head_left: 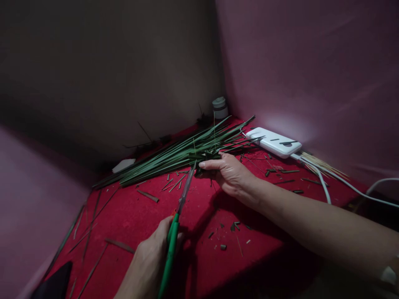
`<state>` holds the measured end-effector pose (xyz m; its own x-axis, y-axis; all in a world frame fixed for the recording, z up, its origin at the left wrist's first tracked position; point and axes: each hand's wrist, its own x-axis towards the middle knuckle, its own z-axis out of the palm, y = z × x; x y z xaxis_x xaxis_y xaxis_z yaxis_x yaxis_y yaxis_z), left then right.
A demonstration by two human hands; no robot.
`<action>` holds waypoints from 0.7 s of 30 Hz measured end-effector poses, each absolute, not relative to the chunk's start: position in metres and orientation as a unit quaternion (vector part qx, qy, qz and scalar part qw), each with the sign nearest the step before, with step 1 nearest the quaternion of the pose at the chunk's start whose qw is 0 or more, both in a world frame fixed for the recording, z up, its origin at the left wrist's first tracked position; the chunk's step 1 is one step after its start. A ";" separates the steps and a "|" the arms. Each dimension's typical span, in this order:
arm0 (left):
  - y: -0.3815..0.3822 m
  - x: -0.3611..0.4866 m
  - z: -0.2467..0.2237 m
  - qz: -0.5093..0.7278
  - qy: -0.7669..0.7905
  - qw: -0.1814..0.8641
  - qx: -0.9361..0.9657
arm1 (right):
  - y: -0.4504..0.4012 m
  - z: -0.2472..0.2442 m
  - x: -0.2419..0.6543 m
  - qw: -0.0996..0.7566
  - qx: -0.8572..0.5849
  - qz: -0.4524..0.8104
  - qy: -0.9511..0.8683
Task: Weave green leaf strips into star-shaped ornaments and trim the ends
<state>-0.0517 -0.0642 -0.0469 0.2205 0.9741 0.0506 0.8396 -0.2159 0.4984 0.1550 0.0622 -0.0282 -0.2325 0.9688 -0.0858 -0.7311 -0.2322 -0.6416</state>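
Observation:
My left hand (152, 253) grips a pair of scissors (172, 245) with green handles, the blades pointing up and away. The blade tips touch or lie very near a small folded bundle of dark green leaf (199, 158). That bundle is pinched in my right hand (229, 172), the thumb on its near side; part of it is hidden by the fingers. Thin stalks stand up from the bundle. Behind it, a pile of long green leaf strips (162, 160) lies across the red surface (124, 220).
A white power strip or similar box (274, 142) with white cables lies at the right, beside pale thin sticks (327, 165). A lidded jar (220, 108) stands in the back corner. Leaf scraps are scattered about. A dark flat object (54, 282) sits lower left; walls close off the back.

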 end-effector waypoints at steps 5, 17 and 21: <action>-0.066 -0.050 -0.043 0.163 0.608 0.181 0.755 | 0.060 -0.023 0.157 0.562 -0.247 0.750 -0.248; -0.069 -0.051 -0.052 0.182 0.593 0.144 0.771 | 0.058 -0.019 0.154 0.551 -0.248 0.767 -0.215; -0.072 -0.053 -0.054 0.157 0.594 0.135 0.777 | 0.058 -0.019 0.154 0.553 -0.267 0.763 -0.204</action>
<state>-0.0534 -0.0720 -0.0543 0.2444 0.9660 0.0843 0.8809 -0.2576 0.3970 0.1536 0.0576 -0.0190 -0.2464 0.9521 -0.1811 -0.7342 -0.3053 -0.6064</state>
